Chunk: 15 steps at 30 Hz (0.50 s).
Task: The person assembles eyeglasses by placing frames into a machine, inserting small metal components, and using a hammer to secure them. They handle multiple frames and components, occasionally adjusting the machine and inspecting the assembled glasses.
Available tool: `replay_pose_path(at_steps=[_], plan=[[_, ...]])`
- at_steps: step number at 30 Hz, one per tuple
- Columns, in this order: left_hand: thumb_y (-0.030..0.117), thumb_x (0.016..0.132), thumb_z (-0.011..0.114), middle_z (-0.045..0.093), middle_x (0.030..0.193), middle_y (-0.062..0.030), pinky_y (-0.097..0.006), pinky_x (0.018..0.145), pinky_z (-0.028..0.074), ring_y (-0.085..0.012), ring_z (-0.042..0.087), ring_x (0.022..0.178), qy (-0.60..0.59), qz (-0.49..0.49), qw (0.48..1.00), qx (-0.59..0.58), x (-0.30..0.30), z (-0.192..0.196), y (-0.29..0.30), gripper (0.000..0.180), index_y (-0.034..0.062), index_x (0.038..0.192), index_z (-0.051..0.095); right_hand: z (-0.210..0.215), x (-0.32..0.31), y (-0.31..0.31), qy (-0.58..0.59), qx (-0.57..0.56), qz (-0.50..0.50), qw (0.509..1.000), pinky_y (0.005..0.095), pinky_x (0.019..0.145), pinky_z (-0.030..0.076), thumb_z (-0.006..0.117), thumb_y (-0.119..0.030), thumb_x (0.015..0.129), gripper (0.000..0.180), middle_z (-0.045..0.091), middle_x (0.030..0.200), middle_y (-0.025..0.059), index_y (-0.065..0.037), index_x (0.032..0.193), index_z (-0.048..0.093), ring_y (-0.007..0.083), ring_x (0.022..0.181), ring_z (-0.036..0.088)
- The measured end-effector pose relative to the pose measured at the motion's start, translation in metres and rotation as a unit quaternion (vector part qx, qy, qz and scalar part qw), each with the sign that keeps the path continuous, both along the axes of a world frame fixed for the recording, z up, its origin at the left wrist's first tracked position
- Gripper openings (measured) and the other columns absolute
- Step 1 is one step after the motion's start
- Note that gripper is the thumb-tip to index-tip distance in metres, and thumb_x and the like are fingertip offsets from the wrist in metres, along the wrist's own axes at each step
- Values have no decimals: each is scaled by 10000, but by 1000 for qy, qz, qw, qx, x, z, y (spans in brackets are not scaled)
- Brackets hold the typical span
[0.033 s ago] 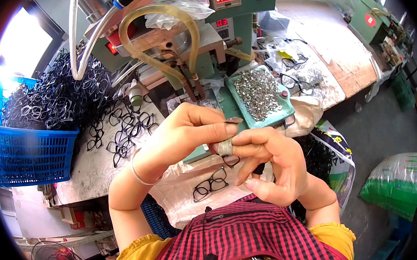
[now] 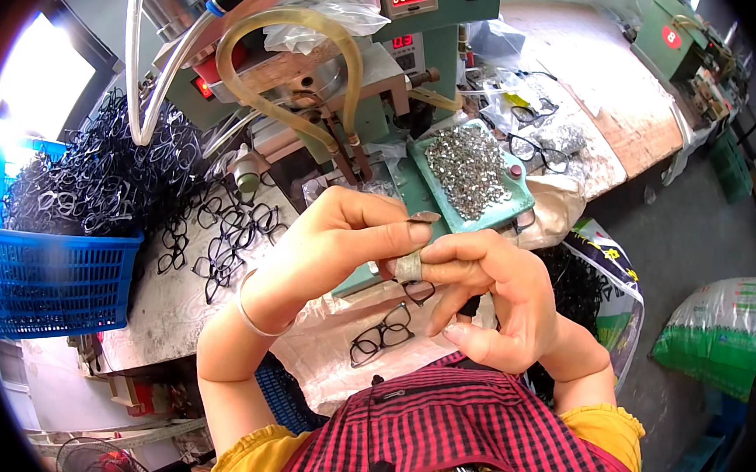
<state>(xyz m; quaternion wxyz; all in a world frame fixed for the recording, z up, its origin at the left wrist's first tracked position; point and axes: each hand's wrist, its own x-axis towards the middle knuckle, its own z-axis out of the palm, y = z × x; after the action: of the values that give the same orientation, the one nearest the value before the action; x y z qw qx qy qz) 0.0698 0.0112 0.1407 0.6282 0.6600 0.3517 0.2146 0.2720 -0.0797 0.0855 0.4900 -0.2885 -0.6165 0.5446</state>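
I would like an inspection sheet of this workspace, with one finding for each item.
Surface: pale worktable, grey marks.
Work things: black glasses frame on a pale sheet; small metal parts in a green tray.
Clutter: heaped frames in a blue basket; loose frames beside it.
Hands: left hand and right hand close together; cannot tell whether they hold anything.
Cables: clear hoses, looped yellowish tube.
Surroundings: green-white sack on the floor.

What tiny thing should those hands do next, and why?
I'd guess the right hand should gently press the pale band snug. The band wraps a finger right where that hand meets the left hand, so its fingertips are already close. Whether the band is loose, I can't tell. The black glasses frame below can wait, since neither hand holds it.
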Motion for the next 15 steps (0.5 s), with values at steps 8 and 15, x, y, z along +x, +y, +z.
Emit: replay_pose_path(at_steps=[8,15], plan=[[186,932,686,556,666,16,-252,633,381,-50,509,684,-12,-17,1000,17,-3,-11,7,302,-4,698,668,-4,-1,-2,34,-38,-4,999,305,853,549,670,-67,789,591,667,1253,203,61,1324,454,173,855,736],[162,927,684,575,680,-14,-266,639,403,-85,539,682,-22,-5,999,41,-5,-17,5,248,-11,749,695,-7,-1,-3,50,-51,1,997,311,873,543,667,-69,798,605,663,1272,192,57,1340,430,165,877,731]])
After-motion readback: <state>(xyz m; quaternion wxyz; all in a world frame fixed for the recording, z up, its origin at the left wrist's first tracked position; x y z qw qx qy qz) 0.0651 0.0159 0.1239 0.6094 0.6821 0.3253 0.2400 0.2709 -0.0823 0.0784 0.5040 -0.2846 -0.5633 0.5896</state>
